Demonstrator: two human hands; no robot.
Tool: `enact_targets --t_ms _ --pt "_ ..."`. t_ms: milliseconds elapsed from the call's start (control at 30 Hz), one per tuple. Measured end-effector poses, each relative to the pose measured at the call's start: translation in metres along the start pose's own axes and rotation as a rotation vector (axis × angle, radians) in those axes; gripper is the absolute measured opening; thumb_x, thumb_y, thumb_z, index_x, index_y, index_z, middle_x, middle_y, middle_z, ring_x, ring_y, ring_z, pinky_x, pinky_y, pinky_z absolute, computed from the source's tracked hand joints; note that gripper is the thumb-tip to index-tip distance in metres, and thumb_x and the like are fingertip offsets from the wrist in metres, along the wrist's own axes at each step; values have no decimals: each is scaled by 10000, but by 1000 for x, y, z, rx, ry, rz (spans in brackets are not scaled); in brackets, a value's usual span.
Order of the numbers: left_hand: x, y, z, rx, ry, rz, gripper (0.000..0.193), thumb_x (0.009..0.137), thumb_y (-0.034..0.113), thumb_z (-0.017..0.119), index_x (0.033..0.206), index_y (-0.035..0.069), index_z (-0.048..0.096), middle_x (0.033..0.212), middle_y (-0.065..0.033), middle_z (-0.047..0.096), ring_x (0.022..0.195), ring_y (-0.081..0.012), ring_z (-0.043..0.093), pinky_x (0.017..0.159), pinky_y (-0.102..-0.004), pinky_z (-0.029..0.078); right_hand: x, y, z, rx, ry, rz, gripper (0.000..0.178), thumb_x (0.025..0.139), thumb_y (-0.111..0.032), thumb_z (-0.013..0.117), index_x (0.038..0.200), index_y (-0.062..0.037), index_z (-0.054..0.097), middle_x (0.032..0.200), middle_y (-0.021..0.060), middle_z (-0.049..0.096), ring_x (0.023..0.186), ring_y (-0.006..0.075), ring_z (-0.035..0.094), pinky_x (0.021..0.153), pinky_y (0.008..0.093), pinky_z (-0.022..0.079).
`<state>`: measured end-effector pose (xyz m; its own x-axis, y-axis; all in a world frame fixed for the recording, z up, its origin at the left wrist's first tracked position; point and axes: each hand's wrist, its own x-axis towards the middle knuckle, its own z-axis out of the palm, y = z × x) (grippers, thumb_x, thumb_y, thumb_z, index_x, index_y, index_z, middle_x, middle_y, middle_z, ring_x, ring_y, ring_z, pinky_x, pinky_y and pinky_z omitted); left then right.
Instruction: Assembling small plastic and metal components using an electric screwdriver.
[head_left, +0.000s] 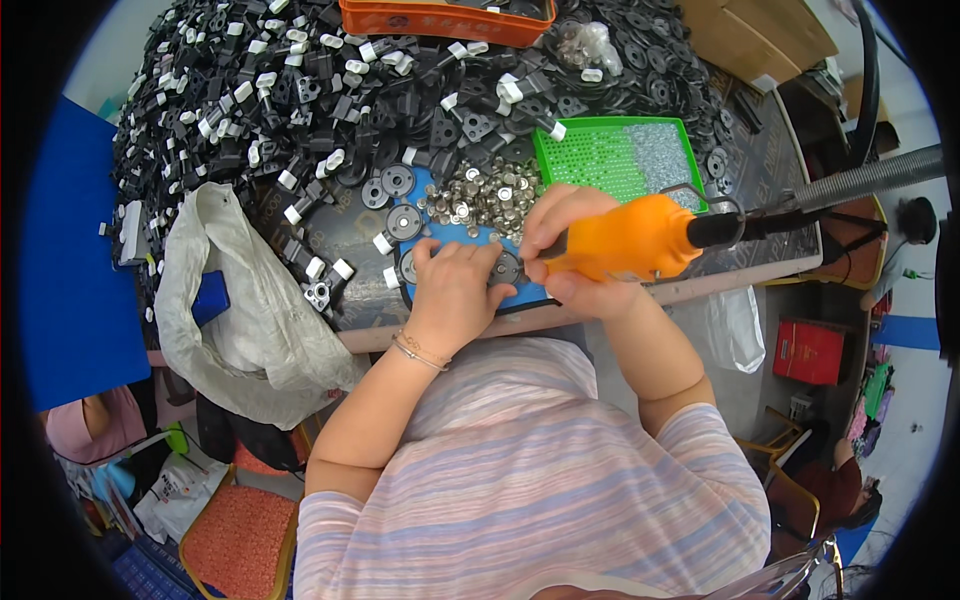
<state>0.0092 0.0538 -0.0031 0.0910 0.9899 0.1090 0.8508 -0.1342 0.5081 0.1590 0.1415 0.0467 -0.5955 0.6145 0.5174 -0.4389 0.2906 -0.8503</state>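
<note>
My right hand (572, 247) grips an orange electric screwdriver (632, 238), its fingers wrapped round the front end. The driver's tip is hidden behind those fingers. Just left of it, my left hand (452, 283) presses its fingers and thumb around a dark round part (507, 268) on a blue mat (421, 181). Part of that piece is covered by the fingers. Another grey-black disc (404, 222) lies beyond the left hand, near a second disc (397, 180). A heap of small silvery metal pieces (482, 196) spreads beyond both hands.
A green tray (612, 121) with small clear-grey pieces stands beyond the driver. Black parts with white ends (300, 100) pile across the back, under an orange bin (440, 20). A pale sack (290, 375) hangs at the left edge. A coiled spring cable (870, 180) enters from the right.
</note>
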Motion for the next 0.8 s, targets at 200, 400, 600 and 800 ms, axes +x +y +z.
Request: enact_targets --t_ms 200,400,600,800 --pt "-1 2 -1 -27 16 -6 449 684 279 757 1056 60 630 857 -61 647 861 -226 579 907 -423 304 -6 -1 -17 271 51 13 378 758 -250 747 953 -10 529 859 128 544 631 170 561 537 259 470" --pt "-3 -1 2 -39 21 -2 453 692 280 753 1066 56 628 858 -60 644 867 -226 573 911 -425 297 4 -24 -48 125 219 -226 326 799 -215 670 995 -18 501 882 122 514 647 180 521 573 293 452" --pt "-2 0 1 -31 36 17 454 690 277 750 1065 53 626 824 -58 633 861 -227 568 900 -435 304 2 12 -69 -31 512 -247 230 790 -15 626 989 -1 512 883 112 559 681 153 566 615 265 482" --pt "-2 -1 2 -32 36 16 454 685 277 753 1059 52 629 824 -62 632 861 -230 567 900 -436 307 2 20 -64 9 501 -223 229 788 -1 626 988 0 512 880 108 560 678 155 566 612 259 480"
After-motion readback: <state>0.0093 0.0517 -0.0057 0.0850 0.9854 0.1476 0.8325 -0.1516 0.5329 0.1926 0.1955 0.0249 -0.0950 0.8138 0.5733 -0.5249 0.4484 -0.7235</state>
